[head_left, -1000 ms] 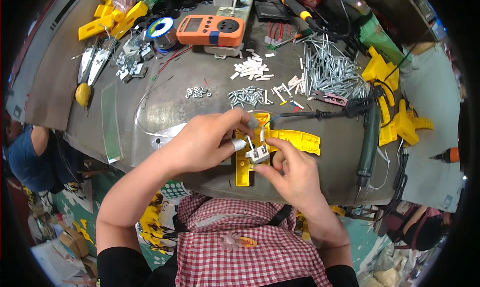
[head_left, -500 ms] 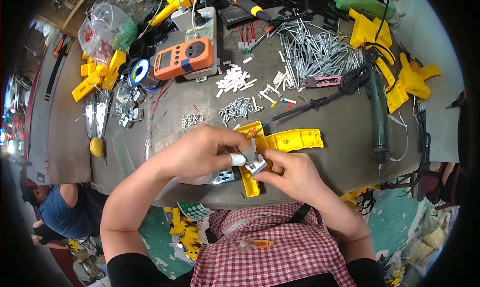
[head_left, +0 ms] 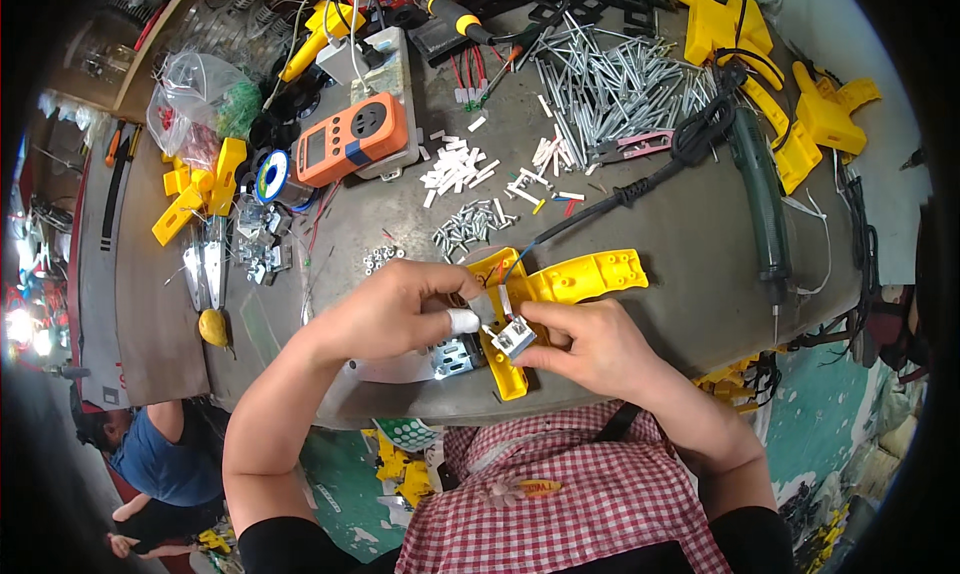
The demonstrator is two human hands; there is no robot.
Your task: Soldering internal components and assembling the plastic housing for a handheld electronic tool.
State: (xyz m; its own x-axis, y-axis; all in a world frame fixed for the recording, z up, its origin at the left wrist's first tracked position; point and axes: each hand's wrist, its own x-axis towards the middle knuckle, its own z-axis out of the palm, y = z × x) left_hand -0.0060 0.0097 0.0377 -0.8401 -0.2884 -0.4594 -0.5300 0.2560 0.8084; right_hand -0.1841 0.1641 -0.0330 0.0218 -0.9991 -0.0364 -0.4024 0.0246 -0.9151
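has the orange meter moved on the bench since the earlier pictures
No: the orange meter keeps its place between the blue-rimmed spool and the white pieces; only the view shifted.

The casing (head_left: 575, 279) is yellow, the meter (head_left: 345, 142) orange, the apron (head_left: 560, 519) red-and-white checked, the screwdriver (head_left: 762, 204) dark green.

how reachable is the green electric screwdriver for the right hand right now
Probably yes: the screwdriver lies off to the right of the right hand, and nothing seems to block the way, though that hand is busy pinching the small white part.
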